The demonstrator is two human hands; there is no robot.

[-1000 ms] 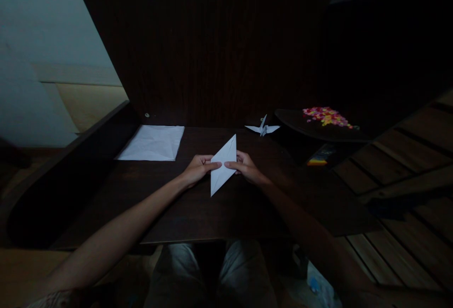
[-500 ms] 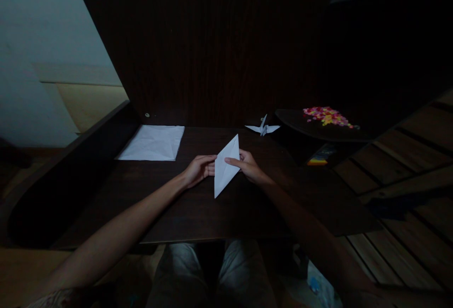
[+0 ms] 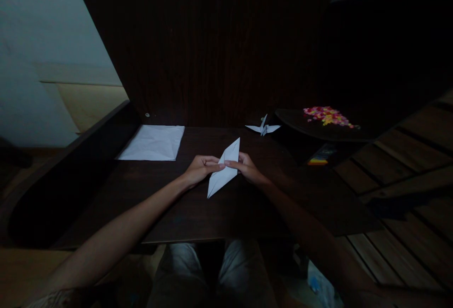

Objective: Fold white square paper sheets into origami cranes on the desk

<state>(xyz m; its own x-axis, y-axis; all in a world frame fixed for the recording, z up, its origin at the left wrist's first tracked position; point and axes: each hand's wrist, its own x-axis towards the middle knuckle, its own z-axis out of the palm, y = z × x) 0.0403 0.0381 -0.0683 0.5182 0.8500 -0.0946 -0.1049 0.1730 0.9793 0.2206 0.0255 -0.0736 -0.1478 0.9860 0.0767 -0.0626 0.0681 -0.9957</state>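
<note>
A white folded paper (image 3: 230, 156), a long diamond with pointed ends, is held between both hands above the dark desk. My left hand (image 3: 202, 170) pinches its left edge, thumb lying across the front face. On the opposite edge my right hand (image 3: 246, 166) grips it, thumb also on the front and nearly meeting the left thumb. Fingers behind the paper are partly hidden. Beyond my right hand, a folded paper crane (image 3: 263, 127) stands near the back panel. To the left lies a stack of white paper sheets (image 3: 154, 142).
A raised dark shelf (image 3: 300, 126) at right bears a pile of small pink, red and yellow pieces (image 3: 329, 115). Under it sits something with a yellow-orange edge (image 3: 317, 162). A low side wall (image 3: 81, 157) bounds the desk (image 3: 184, 218) on the left.
My left thumb has come onto the paper's front face. The paper has tilted, its lower tip shifting left, and it looks narrower. My right hand keeps its grip.
</note>
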